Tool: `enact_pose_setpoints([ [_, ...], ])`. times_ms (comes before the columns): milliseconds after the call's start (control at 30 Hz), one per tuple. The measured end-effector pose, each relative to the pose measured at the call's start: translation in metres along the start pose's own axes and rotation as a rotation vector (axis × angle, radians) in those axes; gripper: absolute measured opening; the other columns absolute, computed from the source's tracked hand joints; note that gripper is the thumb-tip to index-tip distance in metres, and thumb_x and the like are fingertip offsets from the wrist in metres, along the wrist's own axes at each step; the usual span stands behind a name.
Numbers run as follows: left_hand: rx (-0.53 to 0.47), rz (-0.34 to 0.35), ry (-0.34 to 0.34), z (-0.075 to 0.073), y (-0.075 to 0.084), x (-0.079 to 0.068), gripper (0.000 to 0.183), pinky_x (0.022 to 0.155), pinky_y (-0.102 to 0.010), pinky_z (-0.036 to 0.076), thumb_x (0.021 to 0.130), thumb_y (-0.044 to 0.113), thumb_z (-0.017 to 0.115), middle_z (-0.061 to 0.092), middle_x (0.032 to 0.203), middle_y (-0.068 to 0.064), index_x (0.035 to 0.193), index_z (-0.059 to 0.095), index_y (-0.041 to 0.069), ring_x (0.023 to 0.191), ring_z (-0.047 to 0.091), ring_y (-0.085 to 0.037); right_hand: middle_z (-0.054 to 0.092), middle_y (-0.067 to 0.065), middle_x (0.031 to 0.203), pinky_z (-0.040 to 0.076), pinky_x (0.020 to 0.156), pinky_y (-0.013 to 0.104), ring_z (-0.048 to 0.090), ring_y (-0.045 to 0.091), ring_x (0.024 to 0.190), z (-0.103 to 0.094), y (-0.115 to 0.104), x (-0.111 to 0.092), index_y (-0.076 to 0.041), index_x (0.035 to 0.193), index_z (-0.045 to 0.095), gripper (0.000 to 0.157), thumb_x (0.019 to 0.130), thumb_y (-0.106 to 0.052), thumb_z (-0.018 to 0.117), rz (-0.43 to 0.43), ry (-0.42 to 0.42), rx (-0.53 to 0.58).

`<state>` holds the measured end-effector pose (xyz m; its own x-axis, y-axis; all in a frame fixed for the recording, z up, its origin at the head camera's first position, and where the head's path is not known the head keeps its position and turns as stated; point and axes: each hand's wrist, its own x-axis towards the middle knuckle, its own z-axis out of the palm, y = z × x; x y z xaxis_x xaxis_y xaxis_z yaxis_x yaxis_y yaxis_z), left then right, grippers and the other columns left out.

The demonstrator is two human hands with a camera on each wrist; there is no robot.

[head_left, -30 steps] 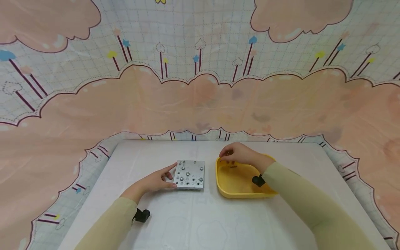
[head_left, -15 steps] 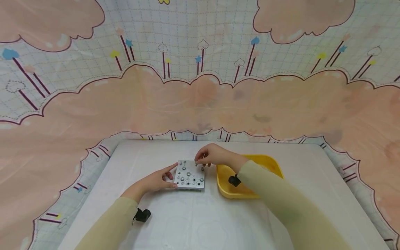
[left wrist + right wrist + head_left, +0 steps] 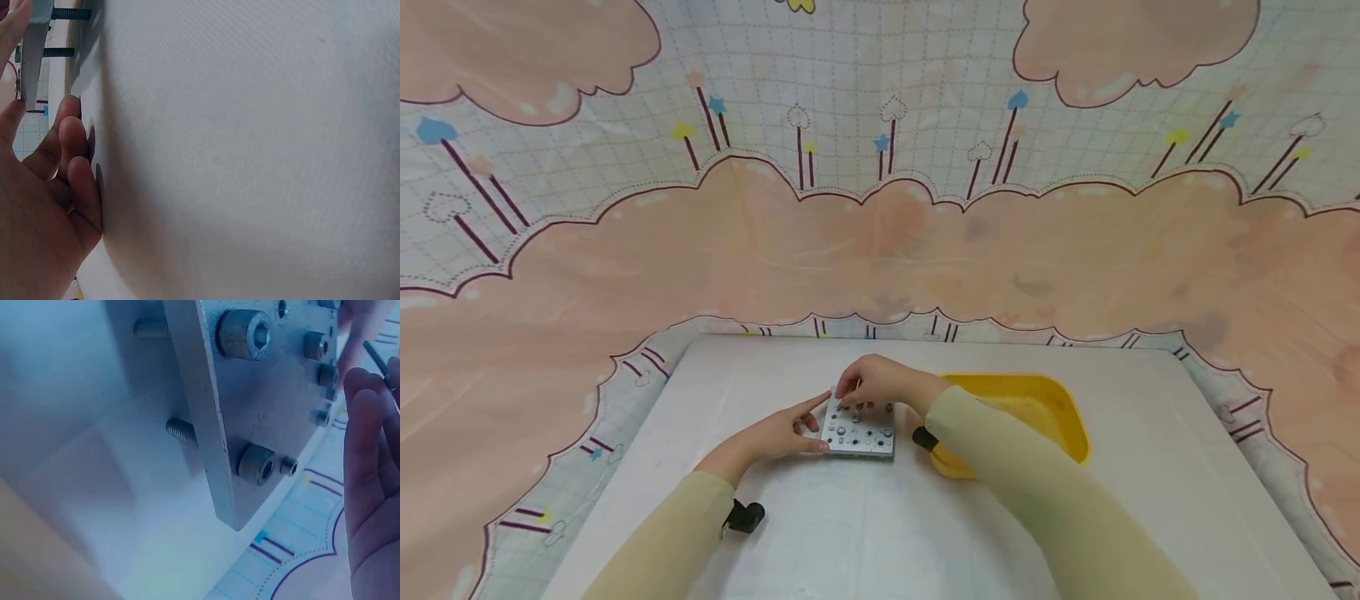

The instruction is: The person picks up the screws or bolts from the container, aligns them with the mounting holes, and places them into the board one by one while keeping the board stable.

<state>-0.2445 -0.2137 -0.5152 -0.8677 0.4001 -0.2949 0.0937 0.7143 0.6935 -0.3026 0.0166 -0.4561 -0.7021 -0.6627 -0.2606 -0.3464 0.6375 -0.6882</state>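
In the head view, a square metal plate [image 3: 878,447] with several holes and socket head screws lies in the middle of the table. My left hand [image 3: 772,440] holds it at the left side, index finger at the far corner and thumb at the near one. The other fingers curl beside the plate in the left wrist view. My right hand [image 3: 874,383] is over the plate's far part, covering some of its holes. Between its fingertips it pinches a small threaded screw [image 3: 376,359], seen in the right wrist view. Threaded screw ends [image 3: 59,52] stick out under the plate.
A yellow tray [image 3: 1084,433] stands right of the plate, partly behind my right forearm. The white table [image 3: 820,533] ends at a patterned cloth backdrop [image 3: 910,250]. Small black cameras sit at both wrists.
My right hand has moved left from over the yellow tray to over the plate, now at its far left part, carrying the small screw. My left hand has stayed on the plate.
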Motion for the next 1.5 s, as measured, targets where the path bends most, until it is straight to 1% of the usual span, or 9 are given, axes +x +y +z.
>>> enact_pose_setpoints([
  [200, -0.01, 0.0, 0.002, 0.0, 0.002, -0.001, 0.094, 0.071, -0.035, 0.036, 0.081, 0.038, 0.082, 0.055, 0.107, -0.001, 0.158, 0.029, 0.024, 0.078, 0.048, -0.017, 0.066, -0.007, 0.085, 0.049, 0.067, 0.025, 0.058, 0.01, 0.073, 0.007, -0.004, 0.008, -0.021, 0.095, 0.075, 0.006, 0.093, -0.017, 0.07, 0.011, -0.013, -0.106],
  [367, -0.02, 0.006, -0.001, 0.001, 0.001, -0.001, 0.094, 0.07, -0.035, 0.037, 0.081, 0.037, 0.082, 0.055, 0.107, -0.001, 0.158, 0.029, 0.023, 0.077, 0.048, -0.017, 0.065, -0.009, 0.085, 0.047, 0.072, 0.023, 0.057, 0.008, 0.076, 0.012, -0.008, 0.012, -0.022, 0.093, 0.075, 0.004, 0.093, -0.02, 0.071, -0.003, -0.014, -0.211],
  [533, -0.021, -0.007, 0.002, 0.0, -0.001, -0.001, 0.095, 0.071, -0.035, 0.037, 0.081, 0.038, 0.082, 0.055, 0.107, -0.001, 0.158, 0.029, 0.024, 0.079, 0.048, -0.017, 0.064, -0.01, 0.087, 0.046, 0.076, 0.024, 0.056, 0.008, 0.08, 0.013, -0.012, 0.014, -0.021, 0.094, 0.075, 0.004, 0.094, -0.022, 0.071, -0.013, -0.012, -0.285],
  [700, -0.021, -0.031, 0.004, 0.0, -0.001, -0.001, 0.095, 0.073, -0.035, 0.037, 0.081, 0.039, 0.082, 0.055, 0.109, 0.0, 0.157, 0.03, 0.023, 0.081, 0.049, -0.017, 0.064, -0.01, 0.087, 0.045, 0.078, 0.023, 0.055, 0.008, 0.082, 0.014, -0.016, 0.014, -0.021, 0.094, 0.075, 0.004, 0.094, -0.022, 0.07, -0.023, -0.021, -0.309],
  [867, -0.018, -0.029, 0.004, 0.0, 0.0, -0.002, 0.095, 0.075, -0.036, 0.037, 0.081, 0.04, 0.082, 0.055, 0.11, 0.001, 0.157, 0.03, 0.021, 0.082, 0.049, -0.016, 0.064, -0.01, 0.085, 0.045, 0.078, 0.024, 0.054, 0.009, 0.081, 0.015, -0.019, 0.015, -0.021, 0.093, 0.075, 0.004, 0.094, -0.021, 0.071, -0.038, -0.012, -0.354],
  [1033, -0.01, -0.042, 0.002, -0.001, 0.002, -0.003, 0.096, 0.076, -0.036, 0.038, 0.081, 0.041, 0.082, 0.055, 0.111, 0.001, 0.158, 0.029, 0.021, 0.083, 0.05, -0.016, 0.063, -0.011, 0.085, 0.045, 0.08, 0.024, 0.055, 0.008, 0.081, 0.016, -0.021, 0.016, -0.021, 0.092, 0.074, 0.004, 0.094, -0.023, 0.071, -0.078, -0.009, -0.415],
  [1167, -0.017, -0.048, 0.006, -0.001, 0.002, -0.003, 0.096, 0.076, -0.036, 0.038, 0.08, 0.041, 0.082, 0.055, 0.111, 0.001, 0.157, 0.029, 0.021, 0.084, 0.051, -0.016, 0.063, -0.011, 0.086, 0.045, 0.082, 0.024, 0.055, 0.008, 0.082, 0.018, -0.022, 0.017, -0.02, 0.092, 0.074, 0.004, 0.093, -0.023, 0.071, -0.099, -0.029, -0.447],
  [1300, -0.022, -0.042, 0.004, 0.0, 0.002, -0.002, 0.096, 0.076, -0.036, 0.039, 0.08, 0.041, 0.082, 0.056, 0.111, 0.001, 0.157, 0.029, 0.02, 0.084, 0.051, -0.016, 0.064, -0.012, 0.088, 0.046, 0.084, 0.024, 0.056, 0.007, 0.084, 0.019, -0.022, 0.017, -0.02, 0.096, 0.075, 0.005, 0.093, -0.023, 0.072, -0.091, -0.051, -0.447],
  [1500, -0.028, -0.049, 0.011, 0.001, 0.001, -0.002, 0.096, 0.077, -0.036, 0.039, 0.08, 0.041, 0.083, 0.056, 0.11, 0.002, 0.157, 0.03, 0.019, 0.085, 0.052, -0.016, 0.064, -0.012, 0.09, 0.045, 0.082, 0.023, 0.055, 0.007, 0.084, 0.019, -0.02, 0.018, -0.021, 0.097, 0.075, 0.006, 0.092, -0.021, 0.073, -0.089, -0.049, -0.415],
])
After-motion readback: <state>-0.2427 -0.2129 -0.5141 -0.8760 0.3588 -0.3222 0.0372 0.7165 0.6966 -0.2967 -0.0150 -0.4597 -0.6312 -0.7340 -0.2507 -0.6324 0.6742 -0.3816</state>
